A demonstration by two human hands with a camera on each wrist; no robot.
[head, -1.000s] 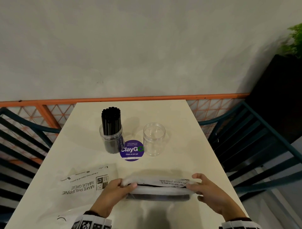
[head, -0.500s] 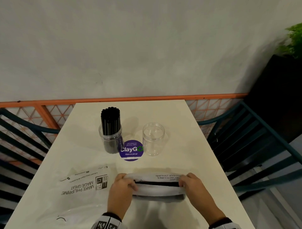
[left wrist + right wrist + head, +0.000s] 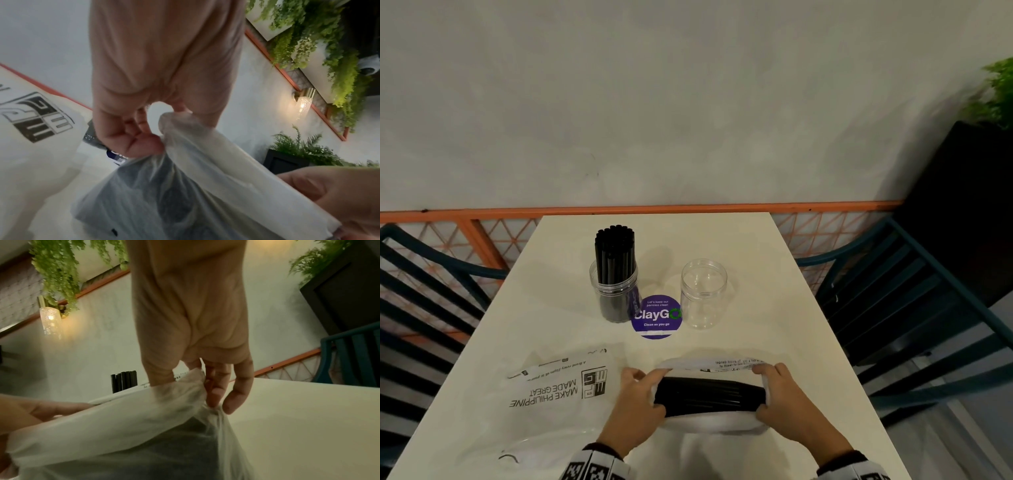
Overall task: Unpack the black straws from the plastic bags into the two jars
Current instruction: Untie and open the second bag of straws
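Note:
A white plastic bag point(image 3: 715, 423) lies near the table's front edge, its mouth pulled wide so a bundle of black straws point(image 3: 709, 394) shows inside. My left hand point(image 3: 635, 401) grips the bag's left end and my right hand point(image 3: 780, 397) grips its right end. In the left wrist view the fingers point(image 3: 141, 146) pinch the bunched plastic point(image 3: 185, 146). The right wrist view shows fingers point(image 3: 213, 392) curled into the bag's edge point(image 3: 185, 389). Behind stand a clear jar point(image 3: 614, 294) packed with upright black straws and a second clear jar point(image 3: 703, 293) with nothing in it.
An emptied printed plastic bag point(image 3: 551, 390) lies flat on the cream table point(image 3: 774, 335) to the left. A round purple sticker point(image 3: 656, 317) sits between the jars. Dark slatted chairs point(image 3: 893, 308) flank both sides. An orange rail and a wall stand behind.
Both hands have spread the bag's mouth apart and pulled it down, baring the straw bundle that was mostly covered a second ago. The hands came closer together along the bag.

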